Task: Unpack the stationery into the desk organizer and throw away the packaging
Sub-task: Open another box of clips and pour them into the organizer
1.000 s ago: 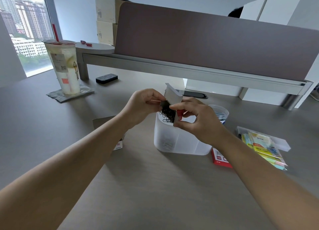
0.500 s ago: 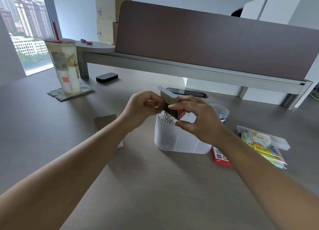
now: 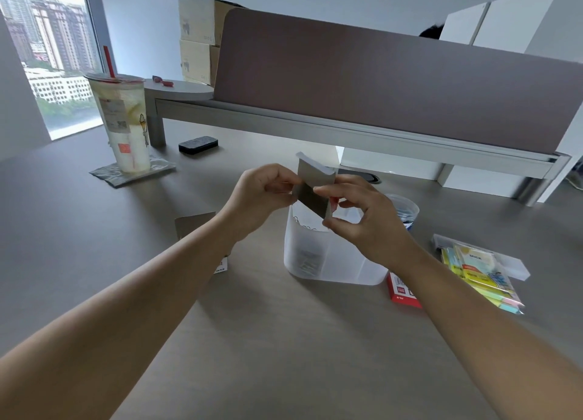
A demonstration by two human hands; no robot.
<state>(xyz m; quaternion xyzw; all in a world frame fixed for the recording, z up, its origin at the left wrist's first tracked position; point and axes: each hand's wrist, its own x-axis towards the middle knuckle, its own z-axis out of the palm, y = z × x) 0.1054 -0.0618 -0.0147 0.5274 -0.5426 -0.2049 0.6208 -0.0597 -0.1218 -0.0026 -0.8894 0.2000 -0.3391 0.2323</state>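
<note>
A small opened cardboard box point(image 3: 312, 188), grey inside with a flap up, is held above the translucent white desk organizer point(image 3: 328, 258). My left hand point(image 3: 258, 195) pinches its left edge. My right hand point(image 3: 362, 217) pinches its right side and lower corner. Paper clips point(image 3: 304, 225) lie in the organizer's left compartment. A red stationery box point(image 3: 402, 292) lies to the organizer's right, partly behind my right forearm. A clear pack of coloured sticky notes point(image 3: 479, 273) lies farther right.
A flattened cardboard piece point(image 3: 194, 224) lies left of the organizer. A round clear tub point(image 3: 405, 210) stands behind my right hand. A tall drink cup point(image 3: 121, 123) and a black eraser point(image 3: 198, 144) sit at the back left. A desk divider point(image 3: 378, 82) spans the back.
The clips that hung from the box mouth have dropped into the organizer. The box has been lifted slightly and turned so that its grey inner side faces me.
</note>
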